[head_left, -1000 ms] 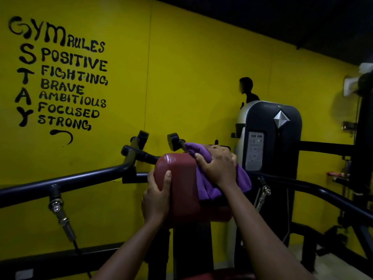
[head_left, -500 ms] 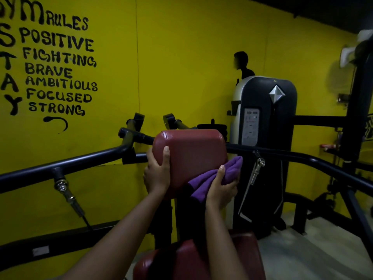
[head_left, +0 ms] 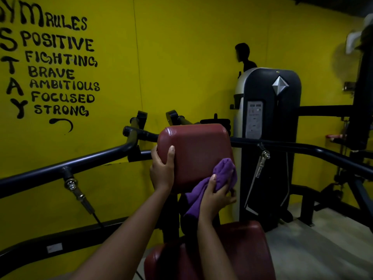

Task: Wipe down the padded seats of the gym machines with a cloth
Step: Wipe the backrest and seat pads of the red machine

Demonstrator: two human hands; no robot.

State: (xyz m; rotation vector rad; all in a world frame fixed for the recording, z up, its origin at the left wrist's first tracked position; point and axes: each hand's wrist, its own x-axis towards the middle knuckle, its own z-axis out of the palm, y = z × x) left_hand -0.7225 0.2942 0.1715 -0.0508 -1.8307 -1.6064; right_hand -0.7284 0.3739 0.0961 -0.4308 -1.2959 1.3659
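A dark red padded chest pad (head_left: 196, 150) stands upright on the machine in front of me. My left hand (head_left: 162, 170) grips its left edge, thumb laid across the front face. My right hand (head_left: 217, 197) holds a bunched purple cloth (head_left: 222, 176) against the pad's lower right corner; part of the cloth hangs down below the pad. A dark red padded seat (head_left: 248, 251) lies below, partly hidden by my forearms.
Black tubular machine arms (head_left: 80, 164) run left and right of the pad, with a hanging pin (head_left: 77, 191) at left. A black weight-stack tower (head_left: 270, 118) stands behind at right. A yellow wall with painted lettering is close behind. Grey floor (head_left: 314, 251) lies at right.
My right hand has carried the cloth from the top of the pad down its right side to the lower right corner. My left hand has stayed on the left edge.
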